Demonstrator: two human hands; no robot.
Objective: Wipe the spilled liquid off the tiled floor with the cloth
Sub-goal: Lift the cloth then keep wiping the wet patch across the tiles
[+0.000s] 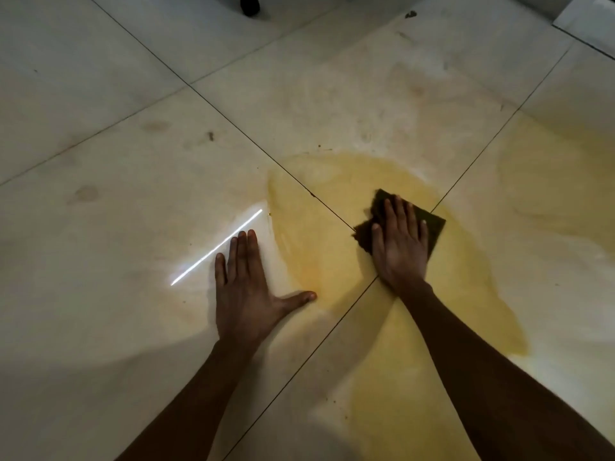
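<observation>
A yellow spill [332,247] spreads over the pale tiled floor [133,168] where four tiles meet, running down toward the lower right. A dark green-brown cloth [432,224] lies flat in the puddle's upper part. My right hand [401,241] presses on the cloth with straight, spread fingers and covers most of it. My left hand [244,291] lies flat on the floor left of the spill, fingers straight, its thumb tip touching the puddle's edge.
A black caster wheel [250,5] stands at the top edge. A second pale yellow smear [549,181] covers the tile at the right. A bright light streak [216,247] reflects off the floor beside my left hand. Small dark specks [411,14] dot the far tiles.
</observation>
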